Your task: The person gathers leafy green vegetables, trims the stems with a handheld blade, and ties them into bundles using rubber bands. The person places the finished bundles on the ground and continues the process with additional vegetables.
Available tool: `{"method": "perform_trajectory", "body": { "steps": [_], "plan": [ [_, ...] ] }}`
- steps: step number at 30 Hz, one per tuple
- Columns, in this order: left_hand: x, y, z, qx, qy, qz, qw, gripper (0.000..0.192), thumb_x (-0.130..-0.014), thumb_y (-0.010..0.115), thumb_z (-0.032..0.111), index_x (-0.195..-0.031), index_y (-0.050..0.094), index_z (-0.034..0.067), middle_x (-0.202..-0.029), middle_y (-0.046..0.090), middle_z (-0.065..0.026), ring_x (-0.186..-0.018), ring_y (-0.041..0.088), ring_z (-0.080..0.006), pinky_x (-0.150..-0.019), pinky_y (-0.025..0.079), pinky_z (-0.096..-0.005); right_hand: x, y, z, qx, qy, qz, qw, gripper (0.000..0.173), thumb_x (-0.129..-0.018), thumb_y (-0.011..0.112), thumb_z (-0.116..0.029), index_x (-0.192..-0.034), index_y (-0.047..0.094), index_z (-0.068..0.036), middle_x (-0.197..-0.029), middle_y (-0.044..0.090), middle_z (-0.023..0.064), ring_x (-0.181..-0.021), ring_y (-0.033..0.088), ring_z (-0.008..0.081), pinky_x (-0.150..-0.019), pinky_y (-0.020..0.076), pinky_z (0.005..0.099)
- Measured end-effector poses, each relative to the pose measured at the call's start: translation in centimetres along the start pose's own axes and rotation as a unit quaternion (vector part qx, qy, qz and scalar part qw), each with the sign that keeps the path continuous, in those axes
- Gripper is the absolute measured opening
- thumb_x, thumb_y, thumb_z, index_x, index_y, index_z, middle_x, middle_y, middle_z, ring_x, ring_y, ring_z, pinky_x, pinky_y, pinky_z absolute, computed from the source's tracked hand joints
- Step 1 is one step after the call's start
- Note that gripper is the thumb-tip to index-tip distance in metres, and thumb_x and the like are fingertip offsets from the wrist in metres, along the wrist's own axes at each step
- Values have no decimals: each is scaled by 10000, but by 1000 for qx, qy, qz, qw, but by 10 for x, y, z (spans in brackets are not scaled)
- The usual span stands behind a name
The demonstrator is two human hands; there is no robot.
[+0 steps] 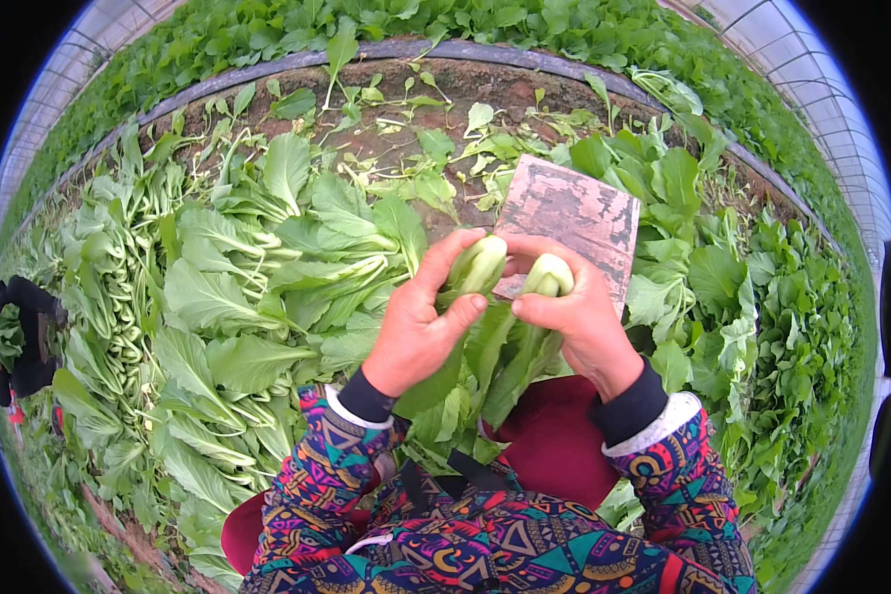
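My left hand point(432, 315) grips a leafy green plant point(478, 266) by its pale, thick base, thumb and fingers on either side. A second plant point(548, 278) is held the same way in my right hand point(575, 304). Both bases point away from me, and their long leaves point(508, 364) hang down toward my lap. The hands are close together, with the fingertips of the right near the left plant's base. Just beyond the right hand lies a worn square board point(571, 211) with flaking pinkish paint, partly hidden by that hand.
Picked leafy greens point(222, 289) lie in heaps to my left. More greens point(701, 282) stand and lie at right. Loose leaves litter the soil point(445, 178) ahead, bounded by a dark strip point(460, 50) and a planted bed point(534, 22). Another person point(18, 338) is at far left.
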State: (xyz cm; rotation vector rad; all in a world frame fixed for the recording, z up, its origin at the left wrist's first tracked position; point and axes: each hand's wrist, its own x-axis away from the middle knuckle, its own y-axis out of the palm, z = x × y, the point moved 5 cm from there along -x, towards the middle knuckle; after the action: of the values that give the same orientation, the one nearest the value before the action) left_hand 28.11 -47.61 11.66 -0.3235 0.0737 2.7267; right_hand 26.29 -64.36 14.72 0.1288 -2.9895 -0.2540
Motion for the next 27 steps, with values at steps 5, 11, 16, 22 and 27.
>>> {"method": "perform_trajectory", "body": {
  "steps": [5,11,16,22,27],
  "plan": [
    [8,26,18,-37,12,56,998,560,-902,651,-5,-1430,475,63,-1372,539,-62,-1264,502,-164,-1082,379,-318,4,4,6,-106,28,-55,993,579,-748,736,17,-1295,547,-3,-1097,633,39,-958,628,123,-842,517,276],
    [20,32,21,55,-1,62,997,548,-903,618,-6,-1428,478,64,-1371,570,-111,-1281,523,-203,-1075,399,-332,10,3,5,-148,53,-134,978,566,-739,743,-11,-1275,560,-9,-1086,645,45,-967,637,136,-862,517,289],
    [24,48,28,20,37,83,996,476,-954,535,11,-1425,478,54,-1377,547,-133,-1328,464,-232,-1117,341,-356,9,7,5,-149,51,-150,976,525,-738,742,-37,-1238,581,-13,-1121,651,64,-1003,638,151,-890,512,298],
    [12,16,8,13,51,42,998,448,-952,594,79,-1392,516,77,-1253,611,-103,-1152,584,-238,-1024,434,-366,13,-5,-16,-95,-61,-110,987,494,-705,712,-42,-1182,598,16,-1250,639,168,-1113,636,225,-982,503,355],
    [19,-86,-111,-312,-177,98,928,346,-936,585,105,-1280,625,126,-1103,684,-90,-965,645,-196,-865,510,-347,14,-20,-19,-74,-51,-60,994,447,-707,727,-113,-1113,601,24,-1052,692,162,-993,675,234,-932,531,374]
  ]
}}
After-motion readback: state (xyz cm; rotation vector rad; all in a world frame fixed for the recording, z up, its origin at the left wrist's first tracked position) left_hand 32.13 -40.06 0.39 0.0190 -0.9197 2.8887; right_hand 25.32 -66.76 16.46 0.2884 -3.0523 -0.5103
